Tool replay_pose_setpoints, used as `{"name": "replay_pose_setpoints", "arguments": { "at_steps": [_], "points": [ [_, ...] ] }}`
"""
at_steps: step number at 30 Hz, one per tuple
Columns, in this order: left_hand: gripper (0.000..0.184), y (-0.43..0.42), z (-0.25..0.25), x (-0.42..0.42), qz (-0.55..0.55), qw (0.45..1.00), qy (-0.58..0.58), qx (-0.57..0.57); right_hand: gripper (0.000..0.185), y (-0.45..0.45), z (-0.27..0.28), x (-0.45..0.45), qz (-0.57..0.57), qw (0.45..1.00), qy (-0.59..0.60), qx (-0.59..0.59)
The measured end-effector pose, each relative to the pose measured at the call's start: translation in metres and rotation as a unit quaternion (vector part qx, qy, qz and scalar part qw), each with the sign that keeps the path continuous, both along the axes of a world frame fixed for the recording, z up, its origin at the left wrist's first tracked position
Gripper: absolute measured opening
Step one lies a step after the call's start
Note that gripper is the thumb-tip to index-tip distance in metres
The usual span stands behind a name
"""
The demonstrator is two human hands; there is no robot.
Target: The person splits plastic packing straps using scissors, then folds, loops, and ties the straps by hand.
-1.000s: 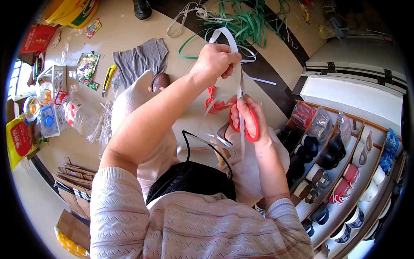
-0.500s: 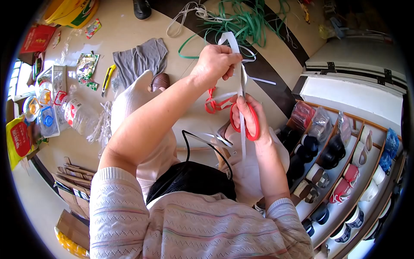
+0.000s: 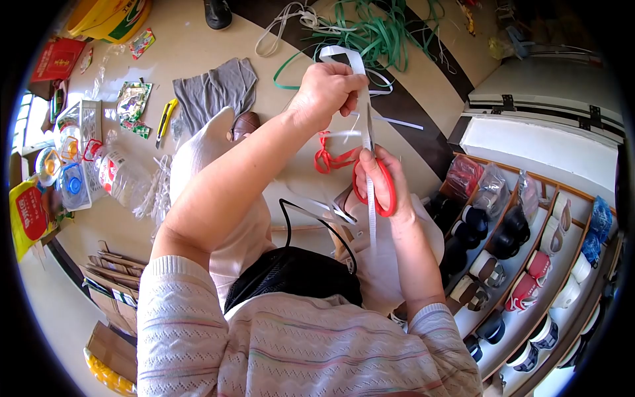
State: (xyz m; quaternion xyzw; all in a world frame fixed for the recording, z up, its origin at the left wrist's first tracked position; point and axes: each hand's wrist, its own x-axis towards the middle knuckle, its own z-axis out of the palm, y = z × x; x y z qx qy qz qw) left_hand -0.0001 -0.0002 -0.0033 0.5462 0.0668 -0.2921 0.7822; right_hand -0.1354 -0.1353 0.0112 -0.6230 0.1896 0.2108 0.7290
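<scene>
The left hand [image 3: 329,92] has its fingers pinched narrow on a white strap [image 3: 358,63], which bends in a loop just above them and runs down toward the right hand [image 3: 387,180]. The fingers of that hand are wrapped around the red handles of a pair of scissors [image 3: 388,204], blades pointing up at the left fingers. How far the 2 blades stand apart is hard to tell; they seem to lie along the strap rather than across it.

For a clean cut in this position, the strap is best held taut between the 2 hands, with the pinch close enough to stop it twisting but clear of the blade tips. Short, even squeezes of the handles should wander less than 1 long bite. A pale strip [image 3: 372,228] hangs below the right fingers; it is better left free of the handles, so that it does not snag.

Beyond the left fingers lies a tangle of green straps [image 3: 380,40], near enough for the loop to catch on. A red ribbon [image 3: 324,161] shows below the left fingers, to the left of the right ones, and also deserves clearance.
</scene>
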Motion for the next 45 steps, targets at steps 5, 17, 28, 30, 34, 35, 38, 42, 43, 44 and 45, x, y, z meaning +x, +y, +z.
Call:
{"name": "replay_pose_setpoints", "arguments": {
  "at_steps": [5, 17, 28, 30, 34, 35, 38, 42, 43, 44, 45],
  "points": [
    [0.018, 0.003, 0.004, 0.005, 0.022, 1.000, 0.008, -0.008, 0.037, 0.000, 0.004, 0.001, 0.019, 0.999, 0.010, -0.034],
    [0.017, 0.001, 0.005, 0.003, 0.042, 0.998, 0.025, -0.037, 0.036, -0.002, 0.002, 0.003, 0.013, 1.000, -0.001, -0.023],
    [0.018, 0.000, 0.005, -0.002, 0.015, 0.999, 0.013, -0.051, 0.035, 0.001, 0.003, 0.002, -0.007, 1.000, -0.003, 0.023],
    [0.018, 0.000, 0.003, -0.002, 0.010, 0.998, 0.019, -0.057, 0.034, 0.001, 0.003, 0.002, -0.005, 1.000, 0.003, 0.018],
    [0.016, 0.003, 0.001, 0.005, 0.023, 0.998, 0.042, -0.051, 0.032, 0.003, 0.004, 0.000, -0.008, 1.000, 0.001, 0.001],
    [0.016, 0.004, 0.002, 0.007, 0.030, 0.997, 0.051, -0.045, 0.032, 0.003, 0.003, -0.001, -0.009, 1.000, -0.001, 0.000],
    [0.015, 0.005, 0.002, 0.010, 0.028, 0.997, 0.034, -0.058, 0.032, -0.001, 0.002, -0.001, -0.002, 1.000, 0.003, 0.025],
    [0.014, 0.000, -0.002, 0.001, -0.003, 0.998, 0.019, -0.066, 0.033, -0.001, 0.003, 0.001, -0.019, 0.999, -0.013, 0.033],
    [0.014, -0.002, -0.002, -0.002, -0.003, 0.998, 0.023, -0.058, 0.035, -0.003, 0.003, 0.003, -0.011, 0.999, -0.020, 0.028],
    [0.014, -0.002, -0.001, -0.002, -0.003, 0.998, 0.024, -0.057, 0.036, -0.004, 0.003, 0.004, -0.002, 0.999, -0.028, 0.023],
    [0.015, -0.002, 0.000, -0.002, -0.002, 0.998, 0.024, -0.056, 0.036, -0.004, 0.003, 0.005, -0.002, 0.999, -0.029, 0.023]
  ]
}}
